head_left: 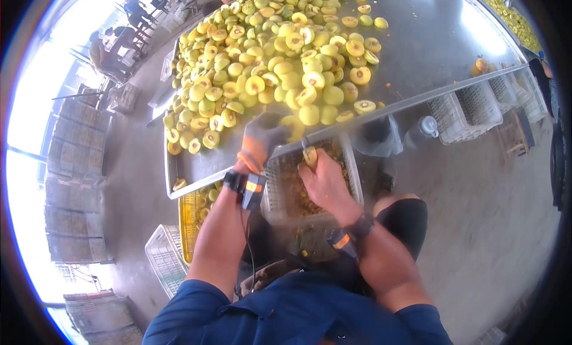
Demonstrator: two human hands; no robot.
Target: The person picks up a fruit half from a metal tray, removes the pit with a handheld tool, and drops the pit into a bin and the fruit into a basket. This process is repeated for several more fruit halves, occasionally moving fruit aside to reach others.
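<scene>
My left hand, in a grey glove with an orange cuff, is at the table's near edge with its fingers closed on a blurred yellow peach half. Just right of it, my right hand is bare and wraps round the wooden handle of a small pitting tool. The tool's short metal end points up toward the peach half. Beyond both hands lies a big heap of halved peaches, many cut face up with brown centres. Below the hands stands a white crate holding brownish scraps.
The metal table has a raised rim. A yellow crate with peaches and a white crate stand at left. White baskets and a clear jug are under the right side. Stacked crates line the left; people sit far off.
</scene>
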